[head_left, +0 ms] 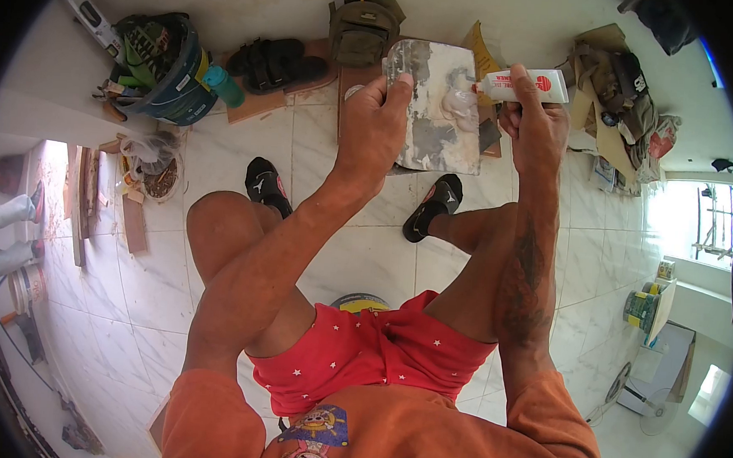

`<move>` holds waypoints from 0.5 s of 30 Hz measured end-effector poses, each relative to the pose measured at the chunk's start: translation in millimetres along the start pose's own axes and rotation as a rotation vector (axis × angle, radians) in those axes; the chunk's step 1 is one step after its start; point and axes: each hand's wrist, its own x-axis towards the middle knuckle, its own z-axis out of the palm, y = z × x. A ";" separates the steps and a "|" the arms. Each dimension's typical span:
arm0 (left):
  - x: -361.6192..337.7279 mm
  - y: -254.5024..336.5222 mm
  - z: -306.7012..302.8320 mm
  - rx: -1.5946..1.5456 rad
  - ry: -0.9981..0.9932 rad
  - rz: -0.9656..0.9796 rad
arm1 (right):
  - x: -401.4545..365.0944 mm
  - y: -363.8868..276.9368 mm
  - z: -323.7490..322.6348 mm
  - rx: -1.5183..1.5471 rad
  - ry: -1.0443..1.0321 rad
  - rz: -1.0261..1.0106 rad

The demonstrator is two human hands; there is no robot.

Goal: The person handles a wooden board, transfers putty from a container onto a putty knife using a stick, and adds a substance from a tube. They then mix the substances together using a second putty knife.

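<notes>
Tube (552, 82) | right hand (542, 126) pinching it, nozzle toward paste (460, 105) | left hand (376, 129) clamping plate (429, 140) edge, apparently keeping paste accessible

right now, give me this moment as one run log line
left hand: gripping stained board | right hand: holding white tube | tube: pointed toward pale paste on board | backpack: beyond board

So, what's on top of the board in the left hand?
A whitish lump of paste and grey smears are on the board; whatever the left hand covers is hidden.
</notes>
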 end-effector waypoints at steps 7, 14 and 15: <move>1.2 3.5 -1.4 0.015 0.006 0.026 | -0.9 -1.7 1.0 -0.010 0.010 -0.015; 1.9 1.3 -1.0 0.006 0.004 0.038 | 0.6 0.9 0.6 0.011 0.004 -0.017; 1.6 1.7 -0.5 0.004 0.008 0.035 | 0.7 1.1 0.8 0.010 0.006 -0.019</move>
